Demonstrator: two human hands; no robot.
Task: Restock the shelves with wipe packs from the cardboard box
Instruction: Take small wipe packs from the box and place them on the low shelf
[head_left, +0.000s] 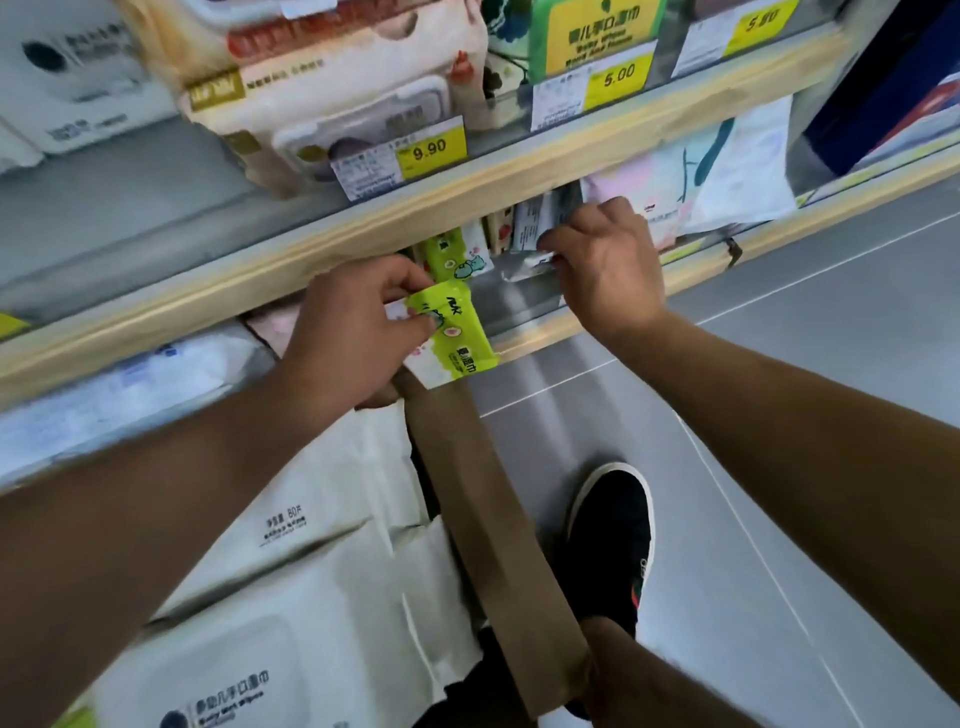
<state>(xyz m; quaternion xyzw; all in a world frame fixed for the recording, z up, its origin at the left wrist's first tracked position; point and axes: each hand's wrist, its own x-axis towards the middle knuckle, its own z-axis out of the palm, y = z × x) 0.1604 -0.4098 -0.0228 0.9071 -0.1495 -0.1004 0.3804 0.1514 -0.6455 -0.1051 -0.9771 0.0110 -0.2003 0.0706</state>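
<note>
My left hand (358, 332) grips a small green wipe pack (457, 338) just below the edge of the wooden shelf (291, 275). A second green pack (452, 254) stands on the lower shelf right behind it. My right hand (608, 265) reaches under the same shelf edge and pinches a white and grey pack (535, 234) among the upright packs there. The cardboard box (493, 525) is below my arms, its brown flap standing up, with large white wipe packs (311, 587) lying in it.
The upper shelf carries big cream wipe packs (337, 98) and white packs (72, 73), with yellow price tags (431, 150) on its rail. Pale packs (727, 171) fill the lower shelf to the right. My black shoe (613, 525) stands on the grey floor beside the box.
</note>
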